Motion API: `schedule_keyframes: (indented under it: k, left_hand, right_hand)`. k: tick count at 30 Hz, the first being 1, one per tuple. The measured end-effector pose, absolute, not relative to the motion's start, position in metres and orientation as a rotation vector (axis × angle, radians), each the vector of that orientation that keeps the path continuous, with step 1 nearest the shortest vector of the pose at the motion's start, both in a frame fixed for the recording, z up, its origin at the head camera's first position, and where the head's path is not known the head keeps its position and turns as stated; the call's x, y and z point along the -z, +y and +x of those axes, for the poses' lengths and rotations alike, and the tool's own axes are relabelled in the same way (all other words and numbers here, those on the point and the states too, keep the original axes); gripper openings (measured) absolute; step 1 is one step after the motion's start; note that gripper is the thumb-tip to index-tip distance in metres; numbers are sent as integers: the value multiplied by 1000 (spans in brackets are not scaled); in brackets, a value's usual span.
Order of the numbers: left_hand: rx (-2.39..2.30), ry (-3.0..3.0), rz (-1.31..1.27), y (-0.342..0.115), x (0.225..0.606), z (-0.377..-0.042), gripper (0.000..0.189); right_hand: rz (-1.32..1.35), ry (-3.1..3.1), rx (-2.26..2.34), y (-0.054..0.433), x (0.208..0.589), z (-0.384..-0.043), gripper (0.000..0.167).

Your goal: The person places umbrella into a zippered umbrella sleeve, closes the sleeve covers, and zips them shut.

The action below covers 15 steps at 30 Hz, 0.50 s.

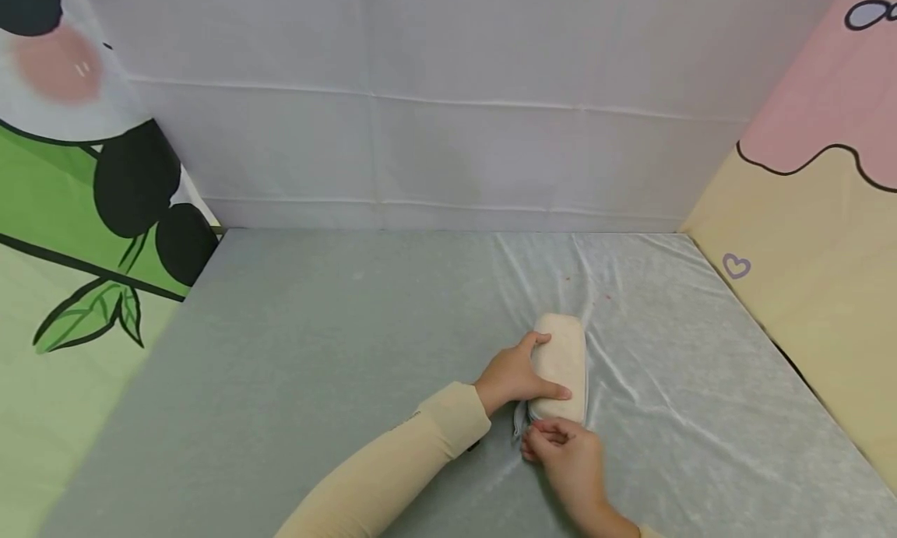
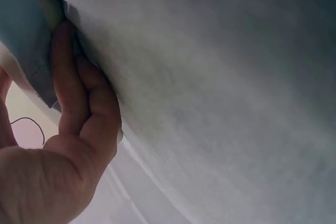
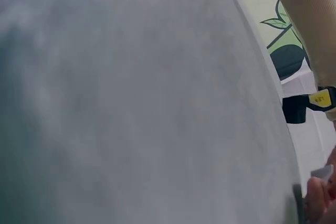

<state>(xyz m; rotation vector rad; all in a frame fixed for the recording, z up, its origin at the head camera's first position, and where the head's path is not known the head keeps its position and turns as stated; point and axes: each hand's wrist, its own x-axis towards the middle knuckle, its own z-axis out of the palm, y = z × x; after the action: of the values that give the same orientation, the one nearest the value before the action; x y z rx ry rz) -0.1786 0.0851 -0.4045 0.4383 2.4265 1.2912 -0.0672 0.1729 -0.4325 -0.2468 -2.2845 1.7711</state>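
Observation:
A cream pencil case (image 1: 564,359) with a grey zipped edge lies lengthwise on the grey cloth. My left hand (image 1: 515,376) holds it from the left, thumb over the near part of its top and a fingertip farther up. In the left wrist view the left hand's fingers (image 2: 71,93) lie along the case's grey side (image 2: 31,51). At the near end my right hand (image 1: 571,456) has its fingers curled, pinching at the zipper; the pull itself is hidden. A small grey strap (image 1: 519,418) sticks out at the near left corner.
Wrinkled grey cloth (image 1: 315,328) covers the table. A pale curtain (image 1: 448,156) stands along the back, with printed panels on the left (image 1: 84,289) and right (image 1: 806,234). A dark wrist band (image 3: 296,109) shows on the left arm in the right wrist view.

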Motion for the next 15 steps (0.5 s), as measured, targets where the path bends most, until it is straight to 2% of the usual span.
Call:
schedule_keyframes:
  k: [11,15]
  left_hand:
    - [-1285,2437,445,84,404,-177,84]
    - [-1288,2434,445,83,404,-177,84]
  right_hand:
    - [-608,-2222,-1723,152,437,-73,6]
    - [-617,-2220,-1571,146,439,-75,6]
